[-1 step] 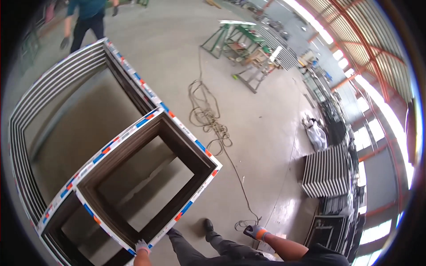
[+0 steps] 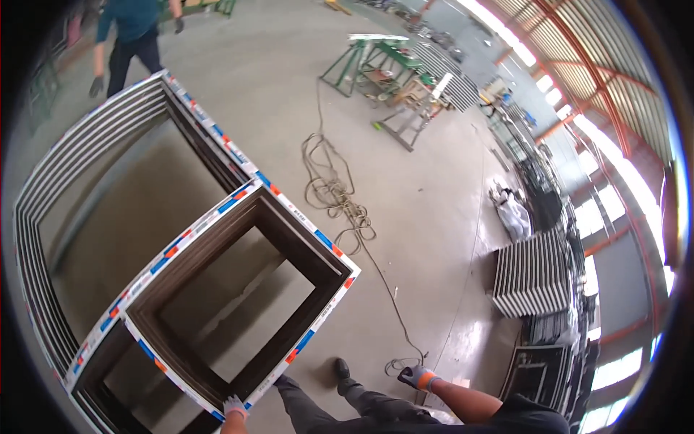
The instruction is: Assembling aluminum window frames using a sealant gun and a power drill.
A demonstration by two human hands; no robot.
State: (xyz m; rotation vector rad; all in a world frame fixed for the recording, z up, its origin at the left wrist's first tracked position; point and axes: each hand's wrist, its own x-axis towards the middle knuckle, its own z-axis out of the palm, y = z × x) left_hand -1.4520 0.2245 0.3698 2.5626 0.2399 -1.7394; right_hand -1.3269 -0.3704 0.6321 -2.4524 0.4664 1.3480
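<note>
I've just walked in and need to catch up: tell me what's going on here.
A person has a gloved left grip on the near corner of a frame stack. The gloved right grip is out to the side, away from the stack, and nothing shows in it. Larger frames stand farther left, with a co-worker beyond them. A tangled cable lies on the floor.

The stacked window frames (image 2: pixel 300 242) look like smooth, matt dark metal or plastic, faced with slightly glossy printed film (image 2: pixel 311 226). The smooth floor (image 2: pixel 434 217) has a dull, concrete-like sheen; the ribbed roof (image 2: pixel 578 36) looks metallic. Work gloves (image 2: pixel 417 377) and trousers (image 2: pixel 361 400) are matt cloth.
</note>
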